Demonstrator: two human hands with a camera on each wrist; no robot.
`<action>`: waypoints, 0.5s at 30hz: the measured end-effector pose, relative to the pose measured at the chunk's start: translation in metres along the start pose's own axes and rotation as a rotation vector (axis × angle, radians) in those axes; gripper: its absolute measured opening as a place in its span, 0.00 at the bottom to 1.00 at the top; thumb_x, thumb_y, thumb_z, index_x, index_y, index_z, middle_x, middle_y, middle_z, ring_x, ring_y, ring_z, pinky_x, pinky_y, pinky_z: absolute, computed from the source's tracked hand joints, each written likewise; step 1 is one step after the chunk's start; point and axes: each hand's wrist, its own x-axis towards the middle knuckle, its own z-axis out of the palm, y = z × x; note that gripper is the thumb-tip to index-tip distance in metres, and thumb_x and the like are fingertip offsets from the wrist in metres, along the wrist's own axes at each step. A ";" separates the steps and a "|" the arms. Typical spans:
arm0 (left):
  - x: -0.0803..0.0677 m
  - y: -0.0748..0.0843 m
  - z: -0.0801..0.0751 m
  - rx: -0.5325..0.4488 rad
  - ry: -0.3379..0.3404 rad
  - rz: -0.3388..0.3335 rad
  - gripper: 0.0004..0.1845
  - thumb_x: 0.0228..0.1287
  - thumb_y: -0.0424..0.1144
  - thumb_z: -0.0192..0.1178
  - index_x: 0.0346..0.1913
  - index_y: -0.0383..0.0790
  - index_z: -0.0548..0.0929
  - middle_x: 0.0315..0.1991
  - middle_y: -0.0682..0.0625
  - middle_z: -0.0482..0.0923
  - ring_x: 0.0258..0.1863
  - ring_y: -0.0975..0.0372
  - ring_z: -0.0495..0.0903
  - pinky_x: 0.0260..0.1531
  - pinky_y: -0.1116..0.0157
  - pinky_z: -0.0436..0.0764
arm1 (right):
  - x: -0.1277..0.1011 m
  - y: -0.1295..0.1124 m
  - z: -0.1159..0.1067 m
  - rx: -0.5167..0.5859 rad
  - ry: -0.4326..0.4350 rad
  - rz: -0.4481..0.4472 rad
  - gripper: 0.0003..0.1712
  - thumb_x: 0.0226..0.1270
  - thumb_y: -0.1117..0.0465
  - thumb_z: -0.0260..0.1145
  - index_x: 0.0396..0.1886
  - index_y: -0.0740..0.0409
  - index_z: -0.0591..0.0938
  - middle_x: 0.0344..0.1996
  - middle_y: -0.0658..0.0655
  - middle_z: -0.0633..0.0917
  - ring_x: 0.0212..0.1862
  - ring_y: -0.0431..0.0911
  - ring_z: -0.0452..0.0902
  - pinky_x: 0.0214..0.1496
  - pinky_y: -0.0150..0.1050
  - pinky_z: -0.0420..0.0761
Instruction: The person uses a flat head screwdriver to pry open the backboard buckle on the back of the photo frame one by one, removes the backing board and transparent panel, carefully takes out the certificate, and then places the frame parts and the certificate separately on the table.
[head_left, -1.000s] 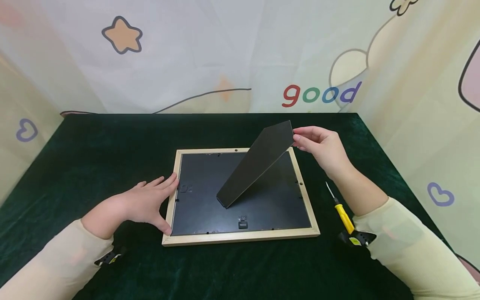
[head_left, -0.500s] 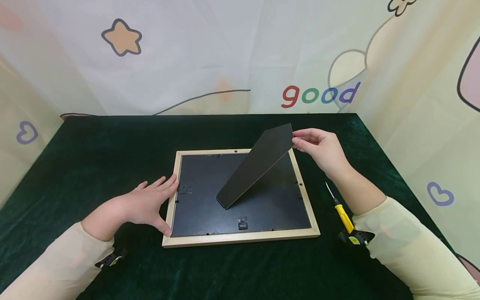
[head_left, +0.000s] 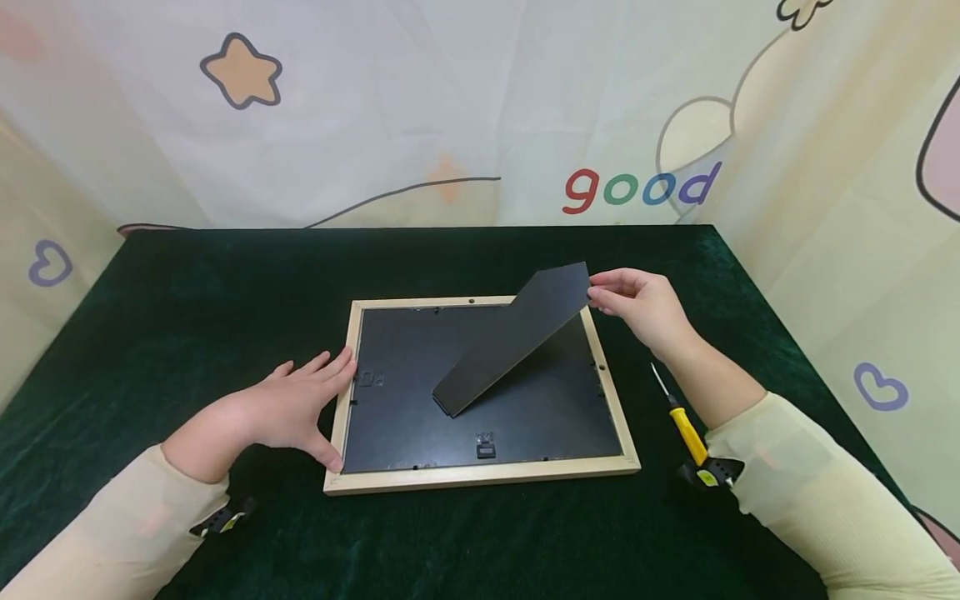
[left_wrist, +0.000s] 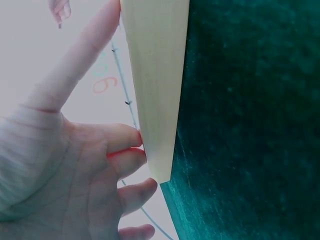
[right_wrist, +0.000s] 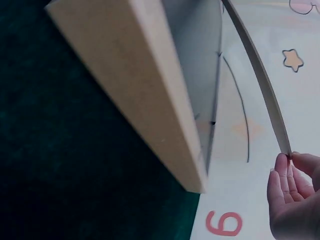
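The right hand [head_left: 637, 304] pinches the free tip of the black stand [head_left: 513, 337], hinged to the frame [head_left: 480, 475] and tilted up from its back. The left hand [head_left: 288, 408] lies flat and relaxed, fingers against the frame's left edge. Guiding the stand well likely means a light pinch, a slow swing about the hinge, and steady left pressure. The frame lies face down between both hands on the bench [head_left: 150, 333]: pale wood rim, black backing, small clips.
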 end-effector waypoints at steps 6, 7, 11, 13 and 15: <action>0.000 0.001 -0.001 0.001 0.005 0.004 0.66 0.19 0.69 0.61 0.65 0.39 0.46 0.65 0.45 0.36 0.62 0.48 0.37 0.51 0.42 0.41 | 0.004 0.011 0.001 -0.035 -0.020 0.023 0.19 0.55 0.52 0.58 0.43 0.59 0.76 0.38 0.58 0.79 0.39 0.46 0.76 0.40 0.32 0.74; 0.000 0.001 -0.001 0.001 0.006 0.003 0.66 0.19 0.69 0.61 0.65 0.39 0.46 0.65 0.45 0.36 0.62 0.48 0.37 0.51 0.42 0.41 | 0.005 0.012 0.001 -0.038 -0.022 0.022 0.19 0.55 0.52 0.58 0.43 0.59 0.76 0.38 0.58 0.79 0.39 0.46 0.76 0.40 0.32 0.74; 0.000 0.002 -0.001 -0.008 0.001 -0.004 0.65 0.20 0.68 0.62 0.65 0.39 0.46 0.65 0.44 0.36 0.62 0.48 0.37 0.51 0.41 0.40 | 0.008 0.015 0.002 -0.066 -0.039 0.020 0.18 0.56 0.53 0.58 0.43 0.59 0.76 0.37 0.58 0.79 0.40 0.49 0.75 0.40 0.33 0.74; 0.000 0.002 -0.001 -0.014 -0.001 -0.006 0.65 0.20 0.67 0.62 0.65 0.38 0.46 0.65 0.44 0.36 0.62 0.48 0.37 0.51 0.41 0.40 | 0.008 0.016 0.003 -0.086 -0.052 0.022 0.18 0.56 0.53 0.58 0.43 0.59 0.76 0.36 0.58 0.79 0.40 0.49 0.75 0.40 0.35 0.75; 0.000 0.001 -0.001 -0.014 -0.001 -0.006 0.65 0.20 0.68 0.62 0.65 0.39 0.46 0.65 0.44 0.36 0.62 0.48 0.37 0.51 0.41 0.40 | 0.009 0.018 0.003 -0.091 -0.070 0.028 0.18 0.57 0.54 0.58 0.43 0.60 0.76 0.36 0.58 0.79 0.40 0.51 0.75 0.40 0.36 0.75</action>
